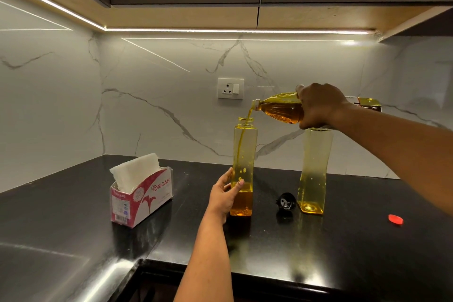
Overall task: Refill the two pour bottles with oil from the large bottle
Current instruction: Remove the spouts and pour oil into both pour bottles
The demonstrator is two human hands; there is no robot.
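Note:
Two tall yellow see-through pour bottles stand uncapped on the black counter (269, 247). My left hand (224, 193) grips the left pour bottle (244, 154) low on its side; oil fills only its bottom. My right hand (318, 105) holds the large oil bottle (279, 108) tipped almost level, its mouth over the left bottle's neck. A thin stream of oil runs from it down into that bottle. The right pour bottle (313, 174) stands behind my right forearm, with oil up to about mid-height. A black pour cap (285, 201) lies between the two bottles.
A pink and white tissue box (142, 196) stands on the counter to the left. A small red cap (396, 218) lies at the right. A wall socket (230, 88) sits on the marble backsplash. Dark cabinets hang overhead.

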